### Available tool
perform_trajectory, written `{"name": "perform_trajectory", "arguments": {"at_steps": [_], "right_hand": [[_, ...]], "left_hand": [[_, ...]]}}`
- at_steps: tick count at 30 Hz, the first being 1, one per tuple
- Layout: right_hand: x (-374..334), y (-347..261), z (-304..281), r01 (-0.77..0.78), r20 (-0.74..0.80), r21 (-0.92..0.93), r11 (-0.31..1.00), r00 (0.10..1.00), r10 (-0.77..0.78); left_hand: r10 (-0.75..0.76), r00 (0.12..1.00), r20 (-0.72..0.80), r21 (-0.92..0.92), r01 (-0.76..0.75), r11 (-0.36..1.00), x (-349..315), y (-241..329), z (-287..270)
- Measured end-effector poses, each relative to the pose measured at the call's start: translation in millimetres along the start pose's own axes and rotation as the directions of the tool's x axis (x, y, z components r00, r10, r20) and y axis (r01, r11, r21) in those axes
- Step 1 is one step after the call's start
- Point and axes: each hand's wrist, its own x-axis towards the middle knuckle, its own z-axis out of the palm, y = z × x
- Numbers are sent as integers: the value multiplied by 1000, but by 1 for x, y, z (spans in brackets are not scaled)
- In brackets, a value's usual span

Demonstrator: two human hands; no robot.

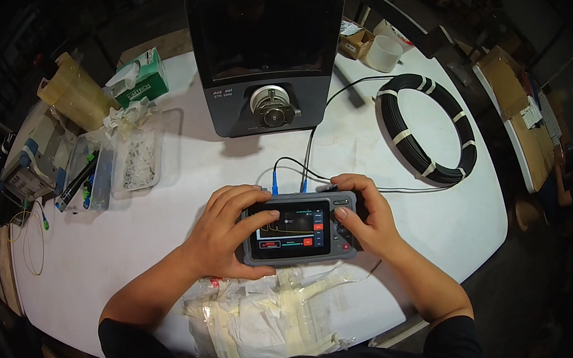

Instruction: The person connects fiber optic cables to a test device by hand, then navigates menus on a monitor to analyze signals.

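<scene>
A grey handheld OTDR fibre tester (288,231) lies between my hands, its lit screen showing a curved trace and coloured buttons. My left hand (226,230) grips its left side, one finger reaching over the upper part of the screen. On the other side my right hand (367,216) wraps the right edge, thumb on the buttons. Two blue fibre connectors (274,184) are plugged into the tester's top edge. From them a black cable (306,151) leads toward a black cable coil (394,117) bound with pale tape at the right.
Behind the tester stands a large grey inspection machine (262,102) with a dark screen. Leftward are a tub of clear scraps (139,162), a tool bin (101,176), a green tissue box (146,85) and a bench instrument (34,169). A taped plastic sheet (265,312) lies in front.
</scene>
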Motion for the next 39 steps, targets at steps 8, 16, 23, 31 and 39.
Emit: {"name": "perform_trajectory", "arguments": {"at_steps": [8, 16, 23, 31, 39], "right_hand": [[0, -1, 0, 2, 6, -9, 1000, 1000, -2], [3, -4, -1, -18, 14, -6, 1000, 1000, 18], [-1, -4, -2, 20, -3, -36, 999, 1000, -20], [-3, -7, 0, 12, 15, -53, 999, 1000, -11], [-2, -3, -1, 14, 21, -33, 999, 1000, -14]], "left_hand": [[-16, 1000, -9, -13, 16, 1000, 0, 2, -1], [-23, 1000, -10, -20, 23, 1000, 0, 1, -1], [8, 1000, 1, 23, -8, 1000, 1, 1, -1], [0, 1000, 4, 9, 0, 1000, -3, 2, 0], [-13, 1000, -16, 3, 13, 1000, -1, 3, 0]]}}
